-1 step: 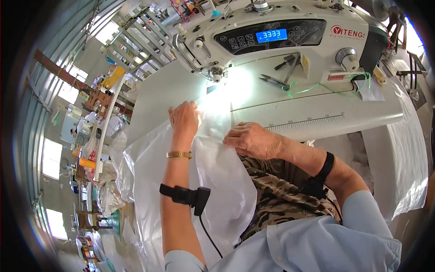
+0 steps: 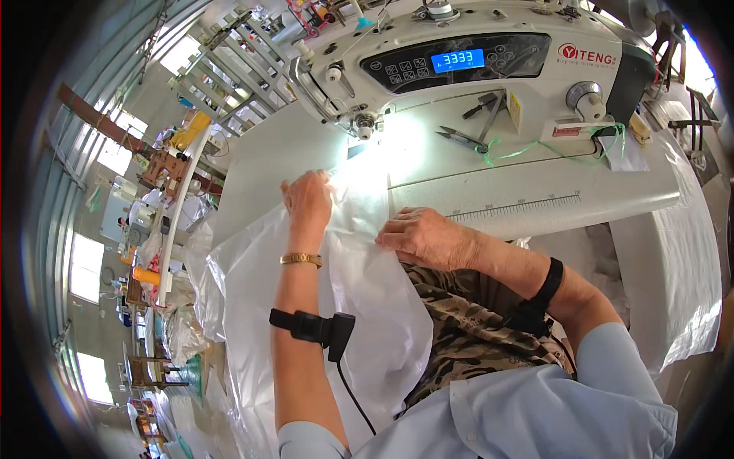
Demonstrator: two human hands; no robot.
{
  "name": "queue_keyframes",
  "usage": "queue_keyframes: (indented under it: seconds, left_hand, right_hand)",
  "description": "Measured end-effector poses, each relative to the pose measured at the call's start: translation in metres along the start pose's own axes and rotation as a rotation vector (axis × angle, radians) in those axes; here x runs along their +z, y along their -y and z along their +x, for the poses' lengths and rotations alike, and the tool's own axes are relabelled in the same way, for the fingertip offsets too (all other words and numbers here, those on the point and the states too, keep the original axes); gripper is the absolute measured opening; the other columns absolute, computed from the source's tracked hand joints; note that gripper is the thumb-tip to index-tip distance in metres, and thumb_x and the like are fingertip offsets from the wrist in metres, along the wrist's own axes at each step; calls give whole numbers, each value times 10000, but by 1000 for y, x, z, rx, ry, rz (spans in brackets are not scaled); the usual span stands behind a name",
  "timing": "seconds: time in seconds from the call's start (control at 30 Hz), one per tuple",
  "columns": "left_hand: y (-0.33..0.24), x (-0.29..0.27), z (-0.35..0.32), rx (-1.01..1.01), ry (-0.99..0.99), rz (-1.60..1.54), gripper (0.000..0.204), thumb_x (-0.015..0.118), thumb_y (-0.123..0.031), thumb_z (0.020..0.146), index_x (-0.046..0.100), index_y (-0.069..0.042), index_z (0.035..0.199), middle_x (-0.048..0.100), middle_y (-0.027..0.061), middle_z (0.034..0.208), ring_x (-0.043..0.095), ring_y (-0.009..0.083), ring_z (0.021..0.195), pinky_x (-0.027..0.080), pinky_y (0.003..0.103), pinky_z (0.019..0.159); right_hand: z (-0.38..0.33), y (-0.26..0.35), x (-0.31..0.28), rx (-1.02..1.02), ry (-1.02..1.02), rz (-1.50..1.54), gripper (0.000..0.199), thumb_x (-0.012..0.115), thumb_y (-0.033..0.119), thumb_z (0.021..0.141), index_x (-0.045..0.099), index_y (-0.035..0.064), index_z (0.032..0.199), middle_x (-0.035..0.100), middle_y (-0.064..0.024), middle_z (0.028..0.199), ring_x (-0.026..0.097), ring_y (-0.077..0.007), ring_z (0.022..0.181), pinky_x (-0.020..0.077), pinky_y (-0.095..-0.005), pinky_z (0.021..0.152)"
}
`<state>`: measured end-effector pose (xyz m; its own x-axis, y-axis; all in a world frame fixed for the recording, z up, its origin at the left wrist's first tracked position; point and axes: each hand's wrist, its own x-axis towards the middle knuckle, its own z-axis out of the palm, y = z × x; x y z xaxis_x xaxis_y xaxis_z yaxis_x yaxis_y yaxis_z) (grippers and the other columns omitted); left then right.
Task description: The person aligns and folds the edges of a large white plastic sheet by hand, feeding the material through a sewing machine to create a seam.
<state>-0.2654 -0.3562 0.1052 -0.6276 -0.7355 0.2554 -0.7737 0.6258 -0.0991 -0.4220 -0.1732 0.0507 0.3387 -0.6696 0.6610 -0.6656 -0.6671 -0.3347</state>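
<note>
A thin white translucent fabric sheet (image 2: pixel 359 298) lies across the sewing table and drapes over my lap. My left hand (image 2: pixel 307 200) presses flat on its upper left part, fingers pointing toward the needle area (image 2: pixel 365 130) of the white industrial sewing machine (image 2: pixel 459 61). My right hand (image 2: pixel 424 239) rests on the fabric's right edge at the table's front, fingers curled and pinching the fabric down. A gold bracelet and a black strap with a cable sit on my left forearm; a black band is on my right wrist.
Small scissors (image 2: pixel 462 138) and a green thread (image 2: pixel 535 151) lie on the white table (image 2: pixel 535 191) right of the needle, with a printed ruler along its front edge. More white fabric hangs at the right (image 2: pixel 680 252). Racks and other workstations stand at the far left (image 2: pixel 153 199).
</note>
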Motion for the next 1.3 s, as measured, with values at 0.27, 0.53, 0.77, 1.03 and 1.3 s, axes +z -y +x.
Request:
queue_keyframes:
  seconds: [0.27, 0.53, 0.77, 1.03, 1.3]
  left_hand:
    - [-18, 24, 21, 13, -250, 146, 76, 600, -84, 848, 676, -82, 851, 625, 104, 991, 595, 270, 1029, 396, 488, 959]
    - [-53, 37, 14, 185, -118, -138, 190, 500, -91, 911, 634, 15, 829, 586, 164, 1057, 568, 319, 1017, 482, 435, 907]
    - [-59, 22, 16, 108, -194, -271, 264, 609, -223, 879, 676, 31, 898, 644, 218, 1068, 595, 353, 1061, 483, 438, 895]
    - [-88, 7, 14, 108, 67, -251, 272, 598, -211, 802, 655, 55, 797, 663, 269, 819, 658, 422, 818, 518, 471, 749]
    - [-98, 1, 15, 83, 98, -246, 198, 594, -131, 769, 639, 57, 723, 656, 277, 799, 663, 426, 794, 521, 476, 719]
  right_hand:
    - [4, 2, -7, 44, 151, 18, 294, 683, 72, 728, 598, -15, 996, 644, -128, 992, 631, -322, 973, 513, -412, 885]
    - [2, 0, -3, 8, 76, 0, 205, 653, 80, 744, 573, -1, 914, 595, -129, 885, 612, -322, 874, 508, -424, 819]
    - [1, 2, -4, -4, 44, -30, 119, 635, 90, 754, 560, 16, 807, 579, -110, 824, 618, -299, 855, 518, -399, 814]
    - [2, 2, -2, -17, 41, -25, 132, 634, 88, 757, 568, 12, 842, 596, -114, 854, 610, -301, 890, 516, -402, 840]
    - [1, 1, -6, -6, 93, -21, 155, 624, 82, 750, 572, 1, 871, 593, -123, 864, 604, -306, 894, 511, -419, 853]
